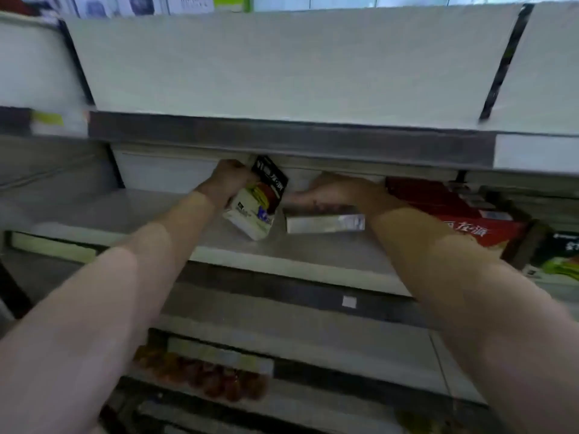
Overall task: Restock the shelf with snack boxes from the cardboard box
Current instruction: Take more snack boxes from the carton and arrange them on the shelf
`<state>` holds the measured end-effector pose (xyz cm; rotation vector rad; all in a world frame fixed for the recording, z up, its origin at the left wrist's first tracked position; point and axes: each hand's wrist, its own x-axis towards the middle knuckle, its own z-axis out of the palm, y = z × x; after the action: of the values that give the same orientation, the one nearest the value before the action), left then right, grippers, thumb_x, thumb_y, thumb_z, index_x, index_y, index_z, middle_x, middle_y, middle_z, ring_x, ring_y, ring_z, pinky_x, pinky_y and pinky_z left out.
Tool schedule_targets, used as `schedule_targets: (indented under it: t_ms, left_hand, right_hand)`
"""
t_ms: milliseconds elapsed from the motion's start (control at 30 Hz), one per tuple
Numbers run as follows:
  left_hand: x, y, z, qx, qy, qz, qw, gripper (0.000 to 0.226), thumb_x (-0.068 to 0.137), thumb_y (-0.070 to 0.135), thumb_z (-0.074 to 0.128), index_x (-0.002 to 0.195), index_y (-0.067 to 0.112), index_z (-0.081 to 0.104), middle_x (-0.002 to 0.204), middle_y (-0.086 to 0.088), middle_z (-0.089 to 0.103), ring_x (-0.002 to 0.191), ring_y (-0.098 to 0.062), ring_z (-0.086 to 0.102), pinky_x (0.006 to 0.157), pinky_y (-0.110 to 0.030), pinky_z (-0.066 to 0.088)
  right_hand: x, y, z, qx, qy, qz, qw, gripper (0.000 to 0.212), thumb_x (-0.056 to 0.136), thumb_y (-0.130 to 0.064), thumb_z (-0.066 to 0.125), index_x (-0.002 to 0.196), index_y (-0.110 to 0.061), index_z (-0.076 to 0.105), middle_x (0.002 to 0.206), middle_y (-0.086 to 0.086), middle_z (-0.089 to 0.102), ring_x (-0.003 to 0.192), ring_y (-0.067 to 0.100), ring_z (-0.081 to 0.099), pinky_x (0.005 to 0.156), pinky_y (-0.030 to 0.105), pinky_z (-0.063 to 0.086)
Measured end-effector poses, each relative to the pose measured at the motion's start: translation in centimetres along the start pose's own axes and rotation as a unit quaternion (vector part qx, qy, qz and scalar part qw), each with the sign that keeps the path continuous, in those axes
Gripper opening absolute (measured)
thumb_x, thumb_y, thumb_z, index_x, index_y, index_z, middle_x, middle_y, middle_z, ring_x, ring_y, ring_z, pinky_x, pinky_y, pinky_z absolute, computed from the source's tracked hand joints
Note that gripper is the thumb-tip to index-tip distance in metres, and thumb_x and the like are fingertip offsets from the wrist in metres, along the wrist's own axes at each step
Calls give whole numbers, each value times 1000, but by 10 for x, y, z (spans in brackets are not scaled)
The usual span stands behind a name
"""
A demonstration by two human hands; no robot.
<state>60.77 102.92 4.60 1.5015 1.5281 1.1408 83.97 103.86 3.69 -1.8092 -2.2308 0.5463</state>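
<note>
Snack boxes sit in both of your hands, inside the middle level of a pale metal shelf (94, 211), and the whole view is blurred. Your left hand (227, 183) has its fingers curled around the upper left edge of a tilted box (255, 205), cream at the bottom and black with pale lettering at the top. Its lower corner points down toward the shelf floor; you cannot tell whether it touches. Just right of that grip, a narrow gap separates it from a flat silver box (324, 221) lying lengthwise. Your right hand (332, 191) lies over the top of this box, fingers reaching leftward along it; whether they curl around its far side is hidden. Right of that hand, past your forearm, a red carton (470, 220) with pale lettering lies on the same level. Farther right, dark and green packages (560, 255) sit at the frame's edge.
</note>
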Motion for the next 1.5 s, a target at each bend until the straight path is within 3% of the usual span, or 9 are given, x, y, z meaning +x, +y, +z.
schedule_targets:
  t_ms: [133, 233, 333, 567, 767, 1000, 1133, 1333, 1500]
  left_hand:
    - [4, 1, 1, 236, -7, 91, 967, 15, 88, 25, 66, 82, 15, 57, 86, -5, 59, 81, -20, 56, 67, -27, 46]
    - [2, -2, 3, 352, -22, 142, 925, 17, 90, 32, 58, 100, 19, 62, 97, -4, 62, 83, -23, 58, 61, -26, 40]
    - [4, -4, 8, 392, -45, 167, 904, 30, 92, 34, 56, 116, 18, 63, 113, -5, 65, 97, -28, 63, 71, -29, 42]
    - [11, -7, 16, 396, -91, 188, 894, 41, 91, 35, 55, 129, 20, 60, 121, -8, 66, 100, -27, 63, 83, -34, 53]
    - [18, -12, 9, 385, -97, 216, 892, 43, 91, 35, 53, 133, 28, 58, 127, -6, 64, 105, -29, 63, 82, -32, 50]
    - [28, -18, 1, 370, -119, 222, 894, 46, 96, 37, 54, 141, 31, 51, 132, -4, 61, 107, -26, 61, 90, -35, 51]
    - [36, -21, 1, 352, -163, 246, 888, 41, 95, 35, 56, 136, 31, 55, 123, -2, 66, 98, -21, 62, 89, -36, 53]
    - [40, -20, -2, 362, -197, 287, 865, 22, 96, 32, 58, 118, 30, 63, 112, 0, 67, 90, -17, 59, 82, -32, 51]
    - [40, -20, 1, 352, -210, 294, 864, 31, 95, 32, 61, 124, 22, 63, 115, 0, 65, 99, -18, 59, 83, -31, 49]
  right_hand:
    - [-3, -4, 2, -71, 1, 31, 997, 47, 88, -58, 65, 79, -13, 59, 86, 2, 57, 84, 21, 59, 66, 28, 45]
    - [-18, 8, 12, -135, -43, 62, 988, 72, 87, -63, 62, 139, -15, 52, 143, 2, 47, 132, 26, 44, 109, 38, 37]
    - [-31, 13, 21, -96, -35, 51, 993, 95, 80, -76, 59, 154, -21, 34, 159, 1, 33, 142, 25, 35, 118, 38, 26]
    - [-37, 10, 29, -176, -10, 106, 979, 115, 64, -92, 56, 153, -23, 34, 160, 9, 30, 144, 34, 30, 118, 48, 25]
    - [-38, 6, 30, -23, 88, 69, 993, 86, 56, -67, 85, 116, -23, 39, 109, 0, 57, 104, 29, 56, 82, 42, 50]
    - [-20, 1, 34, -142, 242, 85, 956, 90, 65, -45, 86, 140, -16, 45, 135, 16, 41, 119, 40, 37, 99, 50, 41]
    - [-13, 3, 36, -140, 269, 135, 943, 88, 71, -47, 83, 144, -24, 39, 143, 13, 30, 134, 43, 25, 105, 75, 21]
    - [-2, -1, 29, -146, 319, 174, 920, 87, 85, -39, 75, 150, -9, 25, 147, 29, 27, 136, 46, 24, 100, 54, 41]
    - [7, -4, 19, -127, 285, 159, 937, 86, 89, -26, 70, 152, 0, 19, 147, 29, 32, 133, 44, 30, 105, 47, 37]
